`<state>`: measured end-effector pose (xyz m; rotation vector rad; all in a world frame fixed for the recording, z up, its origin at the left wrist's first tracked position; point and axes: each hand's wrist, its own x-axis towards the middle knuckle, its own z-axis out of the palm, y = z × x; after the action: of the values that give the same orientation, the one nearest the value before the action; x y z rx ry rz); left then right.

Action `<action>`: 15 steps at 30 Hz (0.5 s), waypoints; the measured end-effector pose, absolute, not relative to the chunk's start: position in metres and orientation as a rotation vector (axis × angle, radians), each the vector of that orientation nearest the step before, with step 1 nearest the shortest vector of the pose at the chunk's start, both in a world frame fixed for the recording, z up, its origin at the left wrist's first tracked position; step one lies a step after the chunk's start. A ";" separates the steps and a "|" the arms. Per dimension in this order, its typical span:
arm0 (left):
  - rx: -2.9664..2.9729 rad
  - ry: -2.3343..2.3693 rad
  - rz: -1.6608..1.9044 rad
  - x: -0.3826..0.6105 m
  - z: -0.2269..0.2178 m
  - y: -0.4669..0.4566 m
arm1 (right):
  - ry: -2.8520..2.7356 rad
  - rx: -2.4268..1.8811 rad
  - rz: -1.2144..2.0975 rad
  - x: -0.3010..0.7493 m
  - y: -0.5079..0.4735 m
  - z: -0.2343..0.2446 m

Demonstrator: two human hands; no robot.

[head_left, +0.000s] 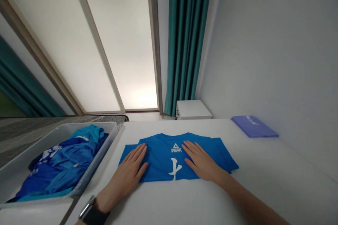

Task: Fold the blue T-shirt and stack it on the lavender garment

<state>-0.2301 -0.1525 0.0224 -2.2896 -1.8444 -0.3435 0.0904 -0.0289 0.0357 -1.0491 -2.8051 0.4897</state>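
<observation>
Closest to the camera, a black-strapped wristwatch [90, 211] circles the left wrist at about seven o'clock. The left hand [129, 172] lies open and flat, fingers slightly spread, on the left half of a folded blue T-shirt [161, 158]. The right hand [200, 160] lies just as open on the right half, at about one o'clock from the shirt's lower edge. Neither hand clenches or grips the cloth. The shirt sits at twelve o'clock on a white table [264, 186], collar away from the person, its white PEAK logo [176, 147] showing between the hands.

The step in hand looks like smoothing the folded shirt flat, and shifting it would call for the palms to come off the cloth. At nine o'clock, a translucent plastic bin [96, 161] holds a loose heap of blue clothing [60, 165]. Farther off at two o'clock, a flat purple folded item [253, 126] lies on the table by the wall. Beyond the table at twelve o'clock stand a white box [192, 109], a teal curtain [187, 38] and a frosted glass door [118, 45].
</observation>
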 end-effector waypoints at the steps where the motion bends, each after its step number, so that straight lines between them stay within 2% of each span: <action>1: -2.280 -1.852 -0.338 -0.229 0.017 -0.151 | -2.796 -1.053 0.468 0.090 -0.030 0.033; 7: -2.282 -1.832 -0.307 -0.234 0.002 -0.147 | -2.789 -1.091 0.424 0.084 -0.035 0.029; 15: -2.274 -1.833 -0.257 -0.246 0.007 -0.151 | -2.709 -1.051 0.658 0.100 -0.027 0.040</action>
<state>-0.2464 -0.1512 0.0067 -2.2745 -1.8335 -0.2571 0.0997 -0.0272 0.0398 -1.0505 -2.7087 0.6580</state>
